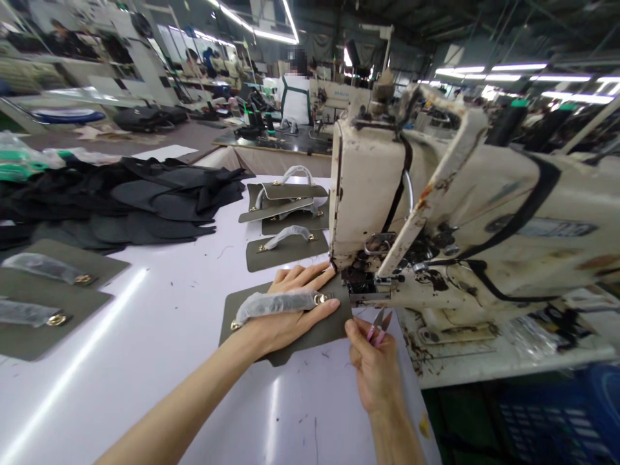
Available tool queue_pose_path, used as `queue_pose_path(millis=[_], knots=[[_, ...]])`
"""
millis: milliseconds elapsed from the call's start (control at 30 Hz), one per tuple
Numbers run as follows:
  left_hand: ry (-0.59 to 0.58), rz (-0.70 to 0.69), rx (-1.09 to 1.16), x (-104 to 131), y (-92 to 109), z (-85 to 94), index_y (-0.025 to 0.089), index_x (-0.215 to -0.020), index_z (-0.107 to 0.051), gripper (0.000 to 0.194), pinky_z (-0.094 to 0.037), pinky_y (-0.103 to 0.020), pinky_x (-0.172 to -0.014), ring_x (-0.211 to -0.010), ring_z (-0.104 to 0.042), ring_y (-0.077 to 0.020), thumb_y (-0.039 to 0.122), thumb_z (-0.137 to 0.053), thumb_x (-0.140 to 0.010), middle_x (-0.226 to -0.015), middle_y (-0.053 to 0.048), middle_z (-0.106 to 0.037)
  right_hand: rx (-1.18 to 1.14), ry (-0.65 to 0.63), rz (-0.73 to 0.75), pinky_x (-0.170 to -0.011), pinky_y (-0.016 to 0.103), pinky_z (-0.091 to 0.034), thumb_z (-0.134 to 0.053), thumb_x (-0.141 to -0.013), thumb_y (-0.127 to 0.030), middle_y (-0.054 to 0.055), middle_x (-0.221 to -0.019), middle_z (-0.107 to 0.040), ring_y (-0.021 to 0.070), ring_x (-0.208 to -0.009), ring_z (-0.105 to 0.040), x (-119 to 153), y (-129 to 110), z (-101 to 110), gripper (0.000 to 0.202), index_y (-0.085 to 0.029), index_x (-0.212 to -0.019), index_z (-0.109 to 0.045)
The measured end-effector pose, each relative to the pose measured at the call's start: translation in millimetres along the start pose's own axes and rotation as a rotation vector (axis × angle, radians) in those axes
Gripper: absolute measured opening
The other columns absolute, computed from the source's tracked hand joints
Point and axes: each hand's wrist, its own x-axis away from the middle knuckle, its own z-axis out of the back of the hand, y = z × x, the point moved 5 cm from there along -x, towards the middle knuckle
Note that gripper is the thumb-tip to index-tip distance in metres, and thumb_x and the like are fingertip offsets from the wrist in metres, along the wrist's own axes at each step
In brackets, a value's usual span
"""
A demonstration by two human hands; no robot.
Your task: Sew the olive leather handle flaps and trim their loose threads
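A grey-green bag panel (290, 345) lies on the white table beside the sewing machine's needle area (363, 281). Its handle (276, 303) is wrapped in clear film and fixed by gold-coloured metal fittings. My left hand (285, 323) passes beneath this handle and rests flat on the panel, fingers spread toward the machine. Small scissors (378, 328) with pink grips sit in my right hand (375, 361), blades pointing up and away. The thumb and fingertips of that same hand meet the panel's near right corner.
Several similar panels (285, 252) lie behind, and others (29, 339) at the left. A heap of black cut pieces (159, 200) covers the far left. The sewing machine (460, 206) fills the right side. A blue basket (547, 420) stands below. A person (295, 97) sits farther back.
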Motion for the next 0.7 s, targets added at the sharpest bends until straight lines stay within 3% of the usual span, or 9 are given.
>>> queue_pose_path(millis=[133,267,600,700], knots=[[-0.031,-0.006,-0.074,-14.0,3.2,11.2,0.028,-0.126,-0.062,0.052,-0.038,-0.049,-0.09,-0.105,-0.052,-0.029,0.063,-0.04,-0.094,-0.124,-0.006,-0.064,0.018,-0.001,0.003,-0.048,0.027,-0.004,-0.073,-0.083,-0.038,-0.01,-0.057,-0.015,0.0059,-0.051,-0.007,-2.2,3.7,1.6,0.053,-0.021,-0.058,-0.03],[-0.045,0.008,-0.057,-17.8,3.8,11.7,0.03,-0.117,-0.067,0.049,-0.036,-0.048,-0.088,-0.103,-0.05,-0.0285,0.063,-0.04,-0.093,-0.122,-0.004,-0.065,0.058,0.011,0.02,-0.048,0.027,-0.005,-0.072,-0.083,-0.038,-0.01,-0.056,-0.016,0.0062,-0.05,-0.01,-5.0,4.6,0.7,0.052,-0.021,-0.057,-0.03],[-0.025,0.028,-0.002,-27.8,-3.7,9.9,0.025,-0.105,-0.071,0.052,-0.035,-0.05,-0.099,-0.103,-0.051,-0.0284,0.067,-0.046,-0.089,-0.11,-0.005,-0.066,0.041,0.041,0.019,-0.048,0.027,-0.006,-0.07,-0.083,-0.037,-0.01,-0.055,-0.016,0.006,-0.05,-0.011,-9.9,0.8,-5.4,0.049,-0.022,-0.057,-0.031],[-0.074,0.047,0.034,-29.9,-13.4,3.6,0.026,-0.109,-0.071,0.056,-0.031,-0.055,-0.104,-0.115,-0.05,-0.0331,0.071,-0.047,-0.087,-0.121,-0.006,-0.065,0.022,0.053,0.011,-0.048,0.027,-0.006,-0.072,-0.081,-0.038,-0.01,-0.056,-0.015,0.0061,-0.05,-0.01,-12.1,0.9,-7.2,0.053,-0.022,-0.058,-0.027]])
